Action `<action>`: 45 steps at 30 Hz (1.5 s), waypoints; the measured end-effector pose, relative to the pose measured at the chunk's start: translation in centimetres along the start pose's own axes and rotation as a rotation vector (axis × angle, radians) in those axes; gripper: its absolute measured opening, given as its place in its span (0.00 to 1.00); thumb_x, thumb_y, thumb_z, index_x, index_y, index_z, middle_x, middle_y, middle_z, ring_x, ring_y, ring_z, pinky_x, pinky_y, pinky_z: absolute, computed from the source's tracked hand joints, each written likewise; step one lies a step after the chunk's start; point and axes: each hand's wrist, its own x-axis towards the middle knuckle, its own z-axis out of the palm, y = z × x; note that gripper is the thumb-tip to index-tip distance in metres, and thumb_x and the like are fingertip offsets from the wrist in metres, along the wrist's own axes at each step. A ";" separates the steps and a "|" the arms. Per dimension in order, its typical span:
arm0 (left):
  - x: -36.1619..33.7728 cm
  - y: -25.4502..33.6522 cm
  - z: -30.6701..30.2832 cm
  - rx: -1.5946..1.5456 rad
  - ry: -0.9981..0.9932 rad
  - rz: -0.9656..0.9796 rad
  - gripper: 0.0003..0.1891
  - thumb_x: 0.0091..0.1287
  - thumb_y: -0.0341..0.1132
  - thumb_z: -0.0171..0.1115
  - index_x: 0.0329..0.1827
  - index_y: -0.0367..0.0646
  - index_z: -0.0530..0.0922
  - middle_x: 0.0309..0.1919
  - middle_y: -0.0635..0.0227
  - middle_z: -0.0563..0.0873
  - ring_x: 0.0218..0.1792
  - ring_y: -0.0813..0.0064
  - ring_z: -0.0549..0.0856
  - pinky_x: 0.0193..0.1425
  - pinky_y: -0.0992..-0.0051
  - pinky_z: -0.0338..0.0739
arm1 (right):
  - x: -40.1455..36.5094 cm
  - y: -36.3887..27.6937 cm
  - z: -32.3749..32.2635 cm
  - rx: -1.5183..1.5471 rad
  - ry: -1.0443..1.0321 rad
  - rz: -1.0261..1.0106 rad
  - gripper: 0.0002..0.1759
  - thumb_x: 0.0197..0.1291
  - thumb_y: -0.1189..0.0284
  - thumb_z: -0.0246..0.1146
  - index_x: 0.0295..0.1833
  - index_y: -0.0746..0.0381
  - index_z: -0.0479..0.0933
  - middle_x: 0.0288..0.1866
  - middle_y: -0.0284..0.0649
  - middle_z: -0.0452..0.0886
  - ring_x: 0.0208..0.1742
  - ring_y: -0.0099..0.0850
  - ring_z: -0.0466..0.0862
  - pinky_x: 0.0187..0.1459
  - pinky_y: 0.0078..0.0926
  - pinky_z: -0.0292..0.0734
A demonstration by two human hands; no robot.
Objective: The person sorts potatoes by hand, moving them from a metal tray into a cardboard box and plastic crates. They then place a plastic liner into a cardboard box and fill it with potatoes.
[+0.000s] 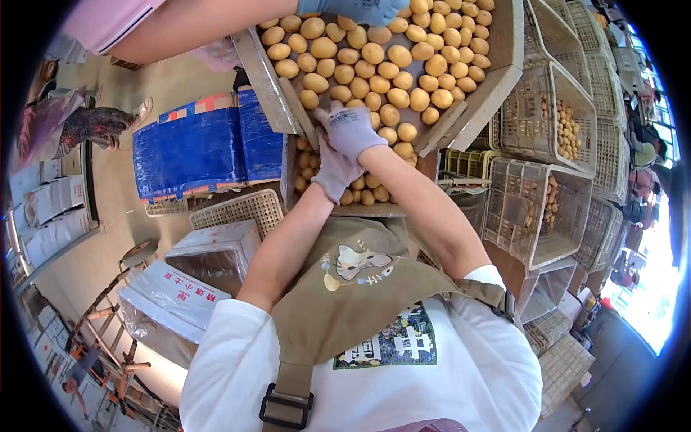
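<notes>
My right hand (pixel 351 131), in a pale lilac knit glove with dark print, lies over the fingers of my left hand (pixel 336 170) at the left side of the tray's mouth. Its fingers are bent and close together; what they grip, if anything, is hidden. The left hand wears a similar glove, and its fingers are mostly covered by the right. Small yellow potatoes (pixel 373 53) are spread over the wooden-sided sorting tray (pixel 489 90), right beside my fingertips. Below my wrists more potatoes (pixel 368 197) fill a box at the tray's narrow end.
Another person's blue-gloved hand (pixel 363 9) reaches over the tray's far side. Stacked plastic crates (pixel 536 209) stand to the right, some holding potatoes. To the left are a blue-wrapped stack (pixel 188 147), a plastic basket (pixel 241 210) and white cartons (pixel 169 295).
</notes>
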 end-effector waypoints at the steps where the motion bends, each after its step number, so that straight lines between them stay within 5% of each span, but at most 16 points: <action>1: 0.1 -0.8 0.7 0.237 0.137 0.112 0.46 0.67 0.78 0.37 0.80 0.56 0.59 0.78 0.63 0.64 0.76 0.54 0.67 0.77 0.48 0.62 | 0.4 0.0 -1.3 -0.045 -0.130 0.009 0.18 0.67 0.63 0.59 0.60 0.52 0.76 0.50 0.43 0.85 0.51 0.43 0.86 0.49 0.41 0.80; 4: 0.1 -1.5 1.1 0.771 0.384 0.312 0.48 0.65 0.79 0.39 0.79 0.55 0.62 0.76 0.60 0.67 0.74 0.50 0.69 0.75 0.45 0.64 | 0.0 1.3 -2.8 0.104 -0.124 -0.028 0.14 0.61 0.67 0.66 0.52 0.54 0.80 0.47 0.42 0.85 0.50 0.41 0.87 0.48 0.37 0.81; 7: -0.1 -0.7 1.0 0.712 0.424 0.279 0.49 0.63 0.79 0.46 0.79 0.52 0.62 0.76 0.60 0.67 0.74 0.52 0.69 0.74 0.48 0.68 | -5.4 2.7 -4.5 0.578 0.360 -0.019 0.19 0.59 0.66 0.67 0.56 0.54 0.81 0.48 0.47 0.85 0.49 0.46 0.86 0.50 0.40 0.82; 11: 0.1 1.9 -1.9 1.146 0.170 0.305 0.54 0.61 0.81 0.44 0.84 0.56 0.49 0.83 0.65 0.52 0.81 0.51 0.53 0.77 0.33 0.45 | -19.1 9.9 -5.2 0.465 0.738 0.087 0.27 0.51 0.82 0.69 0.60 0.69 0.79 0.54 0.50 0.83 0.55 0.43 0.84 0.57 0.38 0.79; 14: 0.1 -0.6 0.0 0.953 0.271 0.355 0.53 0.64 0.75 0.50 0.83 0.51 0.45 0.83 0.60 0.50 0.80 0.49 0.54 0.81 0.36 0.45 | -29.2 16.2 -3.5 0.083 0.348 0.660 0.27 0.56 0.75 0.66 0.64 0.55 0.80 0.56 0.53 0.81 0.56 0.49 0.82 0.60 0.43 0.77; 16: 0.9 -0.4 0.3 0.640 0.491 0.373 0.54 0.65 0.78 0.44 0.84 0.53 0.38 0.83 0.54 0.46 0.81 0.37 0.48 0.77 0.25 0.39 | -30.2 16.6 -3.7 0.039 0.405 0.768 0.25 0.58 0.73 0.65 0.62 0.50 0.81 0.57 0.54 0.80 0.58 0.51 0.80 0.61 0.46 0.75; 21: 0.5 -1.2 1.1 0.780 0.465 0.333 0.53 0.64 0.77 0.42 0.84 0.53 0.43 0.84 0.59 0.47 0.81 0.41 0.49 0.77 0.26 0.38 | -16.9 8.5 -8.1 0.095 0.635 0.139 0.28 0.51 0.76 0.71 0.61 0.57 0.81 0.61 0.49 0.79 0.61 0.48 0.79 0.62 0.45 0.73; 23: 0.3 0.3 1.1 0.728 0.567 0.300 0.47 0.67 0.73 0.40 0.83 0.54 0.53 0.83 0.64 0.54 0.82 0.50 0.52 0.75 0.25 0.39 | -12.4 7.7 -7.5 0.013 0.573 -0.024 0.30 0.54 0.67 0.69 0.65 0.51 0.78 0.65 0.47 0.76 0.66 0.49 0.76 0.69 0.52 0.66; 25: -1.2 5.2 -1.8 1.299 0.502 0.202 0.44 0.68 0.72 0.40 0.81 0.54 0.56 0.82 0.65 0.59 0.81 0.54 0.55 0.75 0.25 0.39 | -10.7 8.8 -5.6 -0.078 0.244 0.058 0.27 0.58 0.61 0.65 0.66 0.48 0.78 0.67 0.47 0.76 0.68 0.46 0.75 0.73 0.55 0.59; 27: -2.0 2.3 0.3 1.474 0.561 0.261 0.31 0.71 0.58 0.49 0.73 0.52 0.65 0.74 0.64 0.68 0.76 0.61 0.65 0.72 0.37 0.55 | -8.4 10.0 -5.8 0.022 -0.145 0.235 0.27 0.61 0.57 0.62 0.67 0.46 0.79 0.69 0.47 0.75 0.68 0.41 0.77 0.75 0.56 0.56; 29: -2.5 0.8 1.5 1.501 0.557 0.294 0.21 0.72 0.44 0.56 0.66 0.50 0.71 0.67 0.64 0.75 0.69 0.67 0.74 0.66 0.51 0.70 | -7.5 10.0 -5.6 -0.003 0.187 0.152 0.27 0.62 0.54 0.63 0.68 0.42 0.78 0.72 0.47 0.73 0.72 0.46 0.72 0.75 0.63 0.50; 31: -3.8 2.5 0.6 2.693 0.351 0.395 0.16 0.68 0.20 0.56 0.56 0.45 0.74 0.58 0.65 0.80 0.57 0.71 0.84 0.53 0.78 0.81 | -6.6 8.4 -4.4 -0.082 0.359 -0.015 0.31 0.61 0.50 0.65 0.71 0.39 0.75 0.76 0.48 0.69 0.76 0.52 0.66 0.75 0.65 0.48; 33: -3.7 3.7 -1.2 2.251 0.414 0.417 0.20 0.63 0.14 0.53 0.58 0.40 0.74 0.58 0.63 0.81 0.57 0.69 0.84 0.60 0.76 0.81 | -5.0 6.7 -2.5 -0.069 0.268 -0.210 0.38 0.58 0.43 0.66 0.75 0.35 0.69 0.82 0.48 0.61 0.81 0.53 0.59 0.76 0.65 0.46; 38: -10.9 2.2 0.7 2.316 0.578 0.638 0.25 0.62 0.14 0.56 0.65 0.32 0.72 0.65 0.53 0.77 0.68 0.61 0.76 0.70 0.69 0.75 | -3.0 6.1 0.5 -0.158 0.185 -0.161 0.37 0.58 0.41 0.65 0.74 0.32 0.70 0.83 0.44 0.58 0.81 0.49 0.60 0.76 0.64 0.49; 41: -18.3 2.2 2.1 1.871 0.682 0.753 0.22 0.72 0.32 0.60 0.67 0.35 0.74 0.65 0.59 0.78 0.68 0.67 0.74 0.74 0.70 0.65 | -3.0 6.4 0.7 -0.172 0.239 -0.209 0.37 0.57 0.41 0.66 0.74 0.32 0.71 0.83 0.45 0.60 0.79 0.50 0.62 0.73 0.63 0.52; 45: -30.9 3.8 -1.0 1.934 0.992 1.347 0.29 0.77 0.40 0.56 0.76 0.33 0.66 0.75 0.54 0.71 0.75 0.61 0.69 0.79 0.67 0.61 | -2.8 6.6 0.9 -0.219 0.276 -0.264 0.35 0.58 0.43 0.66 0.73 0.32 0.73 0.81 0.49 0.61 0.78 0.51 0.64 0.73 0.62 0.55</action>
